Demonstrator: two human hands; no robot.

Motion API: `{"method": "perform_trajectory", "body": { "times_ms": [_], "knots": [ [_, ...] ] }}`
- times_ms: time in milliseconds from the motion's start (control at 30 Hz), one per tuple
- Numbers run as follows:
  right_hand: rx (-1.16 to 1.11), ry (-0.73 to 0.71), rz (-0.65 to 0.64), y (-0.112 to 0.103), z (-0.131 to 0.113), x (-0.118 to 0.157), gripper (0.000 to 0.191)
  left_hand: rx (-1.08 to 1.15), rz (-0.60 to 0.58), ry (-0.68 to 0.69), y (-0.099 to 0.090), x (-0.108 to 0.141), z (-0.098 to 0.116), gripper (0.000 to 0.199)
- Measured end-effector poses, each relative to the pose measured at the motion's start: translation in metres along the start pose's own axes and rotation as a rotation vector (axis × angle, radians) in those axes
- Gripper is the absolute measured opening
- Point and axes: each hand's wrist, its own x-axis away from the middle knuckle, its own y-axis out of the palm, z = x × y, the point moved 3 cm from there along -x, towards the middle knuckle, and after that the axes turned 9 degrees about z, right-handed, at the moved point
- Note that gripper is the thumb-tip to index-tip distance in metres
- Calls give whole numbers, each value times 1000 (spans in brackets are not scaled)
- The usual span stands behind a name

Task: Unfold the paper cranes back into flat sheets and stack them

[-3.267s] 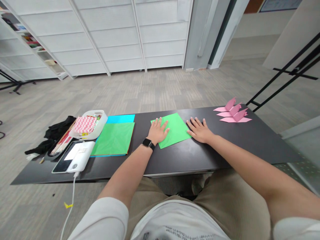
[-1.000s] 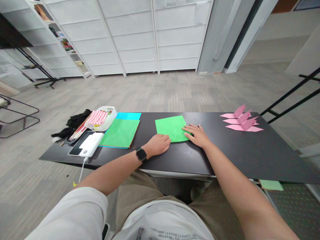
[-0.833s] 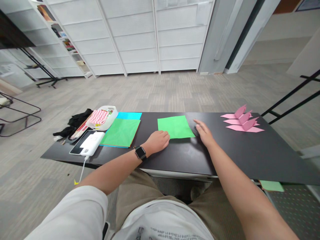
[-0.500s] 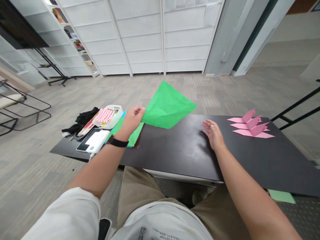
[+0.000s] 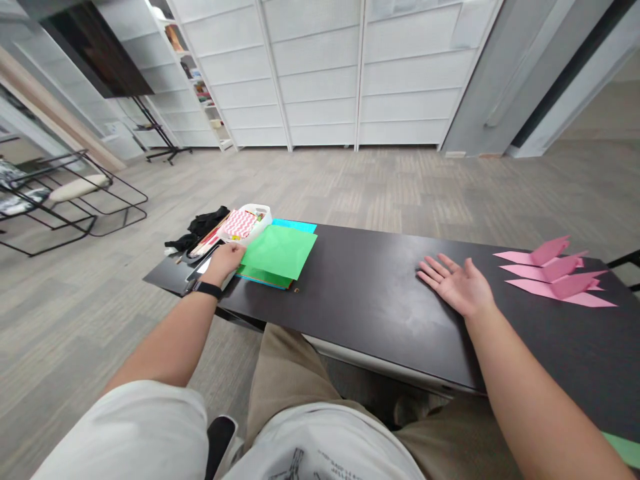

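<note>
A bright green sheet of paper (image 5: 280,252) lies low over a stack of coloured sheets, whose blue edge (image 5: 300,226) shows at the back. At its left corner my left hand (image 5: 226,261) pinches the sheet between thumb and fingers. Whether the sheet rests fully on the stack I cannot tell. My right hand (image 5: 459,285) is palm up above the dark table (image 5: 360,287), fingers spread, holding nothing. To its right stand several folded pink paper birds (image 5: 555,270) in a row.
Behind my left hand is a white basket (image 5: 263,215) with a pink zigzag-patterned item (image 5: 240,225). Black cloth (image 5: 207,221) lies at the table's far left. Black-framed chairs (image 5: 120,193) and a screen on a stand (image 5: 97,50) are further back left.
My left hand has brought the green sheet down and left, from the air to the stack. My right hand has turned palm up. The view has shifted left.
</note>
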Motion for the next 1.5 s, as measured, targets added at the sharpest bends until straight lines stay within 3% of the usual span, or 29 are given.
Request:
{"method": "perform_trajectory", "body": {
  "times_ms": [133, 200, 267, 400, 533, 633, 1167, 1267, 1400, 1500],
  "knots": [
    [3, 23, -2, -1, 1, -1, 50, -372, 100, 177, -5, 11, 0, 34],
    [7, 29, 0, -1, 1, -2, 50, -426, 208, 265, -6, 17, 13, 39],
    [9, 36, 4, 0, 1, -2, 52, -396, 237, 366, 3, 25, 31, 41],
    [28, 35, 4, 0, 1, -2, 55, -291, 65, 485, 45, 41, 66, 53],
    [75, 10, 9, -1, 0, -2, 57, -313, -96, 379, 85, 53, 77, 71],
    [98, 13, 11, -1, -1, -2, 55, -288, -160, 329, 97, 56, 77, 75],
    [138, 33, 27, 2, -3, -1, 55, -257, -169, 298, 95, 56, 82, 72],
    [130, 34, 15, 1, -2, -2, 54, -261, -110, 327, 90, 58, 86, 69],
    [88, 31, -10, 1, -1, -2, 51, -201, 51, 499, 91, 73, 114, 57],
    [18, 45, -16, 2, -2, 0, 48, -70, 48, 634, 105, 91, 154, 51]
  ]
}}
